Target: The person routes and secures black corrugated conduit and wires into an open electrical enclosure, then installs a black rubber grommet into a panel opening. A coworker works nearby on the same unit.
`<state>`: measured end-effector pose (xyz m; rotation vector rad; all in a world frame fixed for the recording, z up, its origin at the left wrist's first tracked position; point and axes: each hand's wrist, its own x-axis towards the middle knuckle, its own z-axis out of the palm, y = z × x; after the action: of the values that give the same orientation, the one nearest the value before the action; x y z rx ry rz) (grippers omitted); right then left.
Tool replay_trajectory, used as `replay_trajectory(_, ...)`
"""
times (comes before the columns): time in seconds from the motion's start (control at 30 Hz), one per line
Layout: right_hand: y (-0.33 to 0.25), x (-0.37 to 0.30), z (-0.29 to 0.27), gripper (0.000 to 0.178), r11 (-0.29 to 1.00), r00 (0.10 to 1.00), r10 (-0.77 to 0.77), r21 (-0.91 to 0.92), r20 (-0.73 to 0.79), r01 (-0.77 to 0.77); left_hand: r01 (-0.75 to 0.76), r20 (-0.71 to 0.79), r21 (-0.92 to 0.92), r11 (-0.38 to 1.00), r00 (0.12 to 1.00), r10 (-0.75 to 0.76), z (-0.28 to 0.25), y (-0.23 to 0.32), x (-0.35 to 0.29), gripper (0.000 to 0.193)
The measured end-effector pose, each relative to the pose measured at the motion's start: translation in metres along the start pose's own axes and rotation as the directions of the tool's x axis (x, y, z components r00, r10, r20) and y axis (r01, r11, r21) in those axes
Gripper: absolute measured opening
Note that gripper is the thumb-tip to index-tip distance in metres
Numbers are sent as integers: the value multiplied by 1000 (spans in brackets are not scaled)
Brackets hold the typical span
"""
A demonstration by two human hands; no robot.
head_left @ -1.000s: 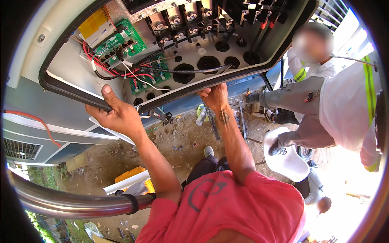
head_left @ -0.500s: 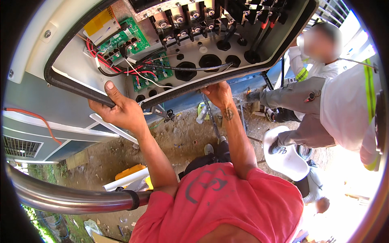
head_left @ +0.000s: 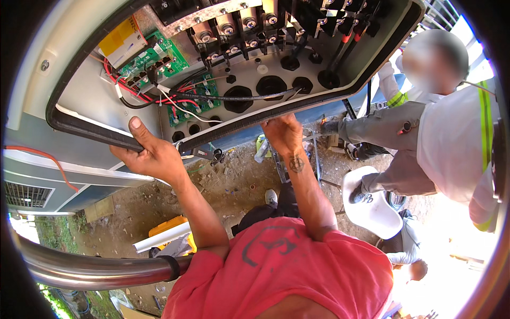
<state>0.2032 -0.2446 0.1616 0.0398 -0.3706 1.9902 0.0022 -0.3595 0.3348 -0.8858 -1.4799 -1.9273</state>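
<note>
An electrical cabinet with a black rubber edge seal point(head_left: 255, 118) fills the upper part of the view. Its lower left edge is in the grip of my left hand point(head_left: 154, 154), thumb over the seal and fingers underneath. Below the middle of that edge, my right hand point(head_left: 286, 135) reaches up with curled fingers; their tips and whatever they hold are hidden. Inside are green circuit boards point(head_left: 159, 58), a terminal block point(head_left: 239, 26) and red, white and black wires point(head_left: 239, 98). Black cable glands point(head_left: 271, 87) line the cabinet floor.
A steel pipe point(head_left: 101, 266) crosses at lower left. Two people in reflective workwear are at right, one with a leg over a white plastic chair point(head_left: 372, 204). An orange case point(head_left: 169, 225) lies on the dirt ground. A dark-handled tool point(head_left: 202, 152) shows beneath the cabinet.
The view has shifted slightly, so the cabinet and both hands sit a little left and lower. My left hand keeps its hold; my right hand stays below the edge.
</note>
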Motion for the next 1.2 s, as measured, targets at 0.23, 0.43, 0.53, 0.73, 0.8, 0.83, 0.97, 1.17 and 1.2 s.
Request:
replay_trajectory(0.23,3,8,10,47,992,987,97,-62,-126,-106,-61,44,-7,998,997,61,-5,-3,0,51)
replay_trajectory(0.43,3,11,2,40,969,969,235,-61,-81,-240,-90,58,13,996,994,89,-4,-5,3,54)
replay_trajectory(0.53,-9,7,4,36,989,989,143,43,-36,-141,-133,55,26,991,990,131,-4,-4,4,52)
replay_trajectory(0.73,-17,-3,19,40,990,989,135,39,-61,-133,-96,51,49,994,994,93,-3,1,2,49)
replay_trajectory(0.8,-13,4,23,48,984,982,175,49,-67,-171,-92,33,53,994,995,90,-3,2,2,48)
replay_trajectory(0.83,-9,8,24,51,983,981,186,10,-61,-186,-88,27,43,995,996,87,-3,2,3,48)
replay_trajectory(0.97,4,10,19,61,978,978,196,-54,-67,-199,-60,70,85,995,996,55,-6,0,3,50)
replay_trajectory(1.17,-3,-10,6,53,979,997,78,-188,-29,-82,-114,59,132,985,993,107,-6,-4,3,48)
replay_trajectory(1.2,-3,-11,6,53,986,994,105,-124,-43,-110,-70,50,99,993,997,65,-6,-4,3,48)
